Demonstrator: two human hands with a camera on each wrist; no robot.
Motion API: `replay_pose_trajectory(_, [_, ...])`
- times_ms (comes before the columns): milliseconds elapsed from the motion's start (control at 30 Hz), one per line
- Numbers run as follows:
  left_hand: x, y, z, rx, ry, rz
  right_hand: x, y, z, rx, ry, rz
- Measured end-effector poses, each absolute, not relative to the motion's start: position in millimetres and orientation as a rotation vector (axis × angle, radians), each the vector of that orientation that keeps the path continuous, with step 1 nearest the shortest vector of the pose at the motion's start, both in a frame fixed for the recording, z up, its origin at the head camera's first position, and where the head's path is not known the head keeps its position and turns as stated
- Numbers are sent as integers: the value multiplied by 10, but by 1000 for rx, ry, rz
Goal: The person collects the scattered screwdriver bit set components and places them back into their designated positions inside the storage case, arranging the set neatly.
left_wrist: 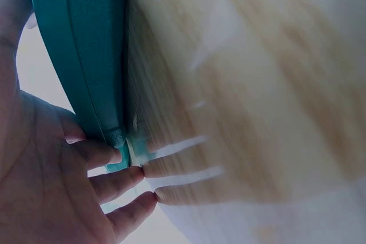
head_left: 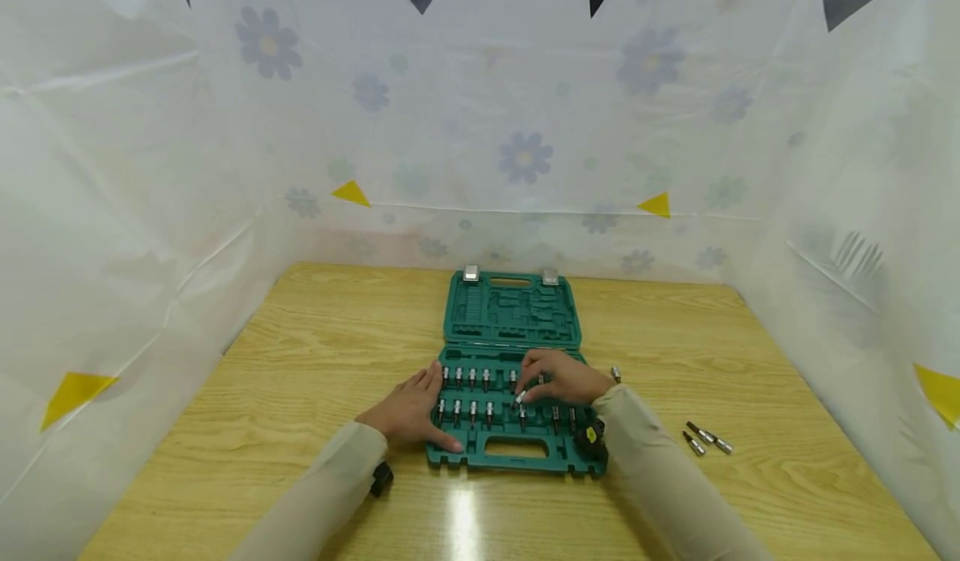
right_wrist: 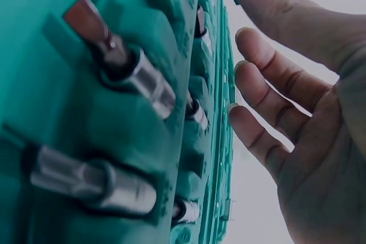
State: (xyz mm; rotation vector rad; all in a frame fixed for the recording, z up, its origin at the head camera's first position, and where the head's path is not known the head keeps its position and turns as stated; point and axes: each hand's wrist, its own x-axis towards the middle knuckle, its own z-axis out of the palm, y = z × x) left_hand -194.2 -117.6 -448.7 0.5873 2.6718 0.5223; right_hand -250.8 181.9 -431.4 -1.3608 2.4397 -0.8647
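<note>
A green tool case (head_left: 512, 304) lies open, its moulded lid tipped back. Two rows of bit sockets (head_left: 489, 413) sit in the base. My left hand (head_left: 408, 409) rests against the base's left side, thumb over the front corner; in the left wrist view its fingers (left_wrist: 123, 184) stretch along the case wall down to the tabletop. Above the slots, my right hand (head_left: 561, 378) pinches a small silver bit socket (head_left: 519, 398) between thumb and fingertips. Large in the right wrist view are a flat-blade bit socket (right_wrist: 151, 87) and a star-tipped one (right_wrist: 123, 190) in their slots.
Several loose bit sockets (head_left: 696, 444) lie on the wooden table (head_left: 330, 328) right of my right forearm. Another socket (head_left: 616, 373) stands out beyond the right wrist. Pale flowered sheeting (head_left: 465, 111) encloses the table at the back and sides.
</note>
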Motion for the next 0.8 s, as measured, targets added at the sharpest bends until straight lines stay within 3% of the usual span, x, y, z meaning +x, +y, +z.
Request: replay_pose_trajectory(800, [-1969, -1178, -4494, 594, 2669, 499, -2493, 1535, -4242, -1398, 2406, -659])
